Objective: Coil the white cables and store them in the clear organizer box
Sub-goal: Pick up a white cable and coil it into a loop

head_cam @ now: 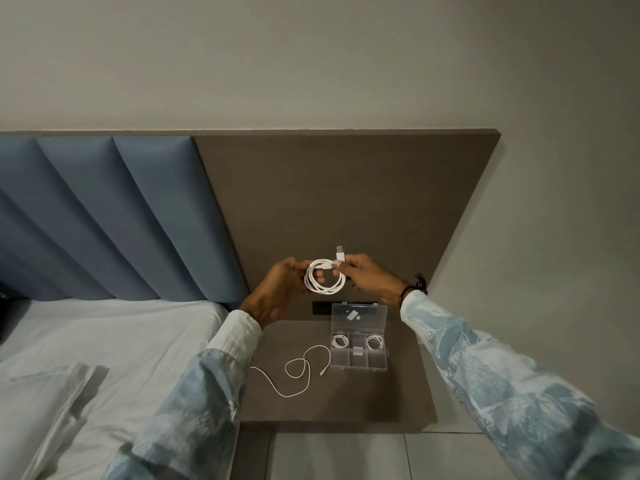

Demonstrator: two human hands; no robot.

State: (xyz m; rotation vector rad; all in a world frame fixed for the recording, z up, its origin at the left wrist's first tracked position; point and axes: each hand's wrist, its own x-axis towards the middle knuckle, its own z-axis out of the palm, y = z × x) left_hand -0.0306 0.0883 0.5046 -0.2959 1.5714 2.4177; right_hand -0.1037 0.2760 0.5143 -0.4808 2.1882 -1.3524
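Observation:
I hold a coiled white cable (325,280) in the air above the bedside shelf. My left hand (277,292) grips the coil's left side. My right hand (367,275) pinches its end, and the USB plug (340,253) sticks up above the fingers. Below stands the clear organizer box (358,362) with its lid open and upright. A coiled cable lies in its back left compartment (340,341) and another in its back right compartment (374,341). A loose uncoiled white cable (298,370) sprawls on the shelf, left of the box.
The brown bedside shelf (398,393) juts from a brown wall panel (346,188). A bed with light sheets (121,341) and a pillow (45,410) lies to the left, under a blue padded headboard (104,209). A black socket strip (320,308) sits behind the box.

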